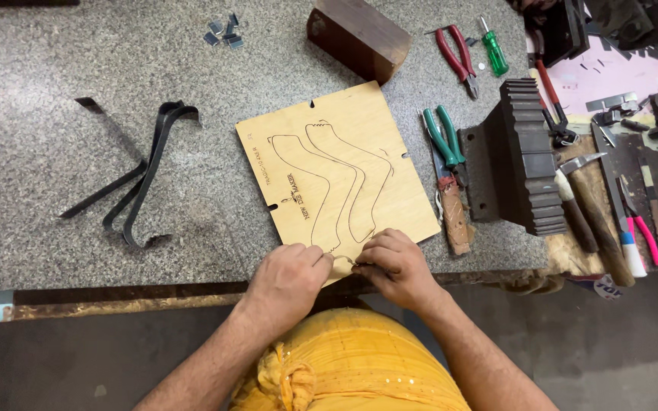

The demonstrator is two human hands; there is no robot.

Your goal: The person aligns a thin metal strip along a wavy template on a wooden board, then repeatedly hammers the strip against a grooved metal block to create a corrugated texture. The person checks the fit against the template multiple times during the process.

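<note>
Plywood board [336,171]: flat on the desk [39,190], left of the ribbed metal block [531,156].
Left hand [289,275]: fingers pinched at the board's near edge.
Right hand [394,265]: pinching there too, beside the left.

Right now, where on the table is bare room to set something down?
Bare stone lies between the bent strips and the board, and left of the strips. Right of the board is crowded: pliers, ridged block, hammers. Both hands fill the board's near edge.

Bare granite [55,221] lies open left of the plywood board [336,164] apart from bent steel strips [135,179], while pliers [445,141] and a ribbed block [531,156] crowd its right.
</note>
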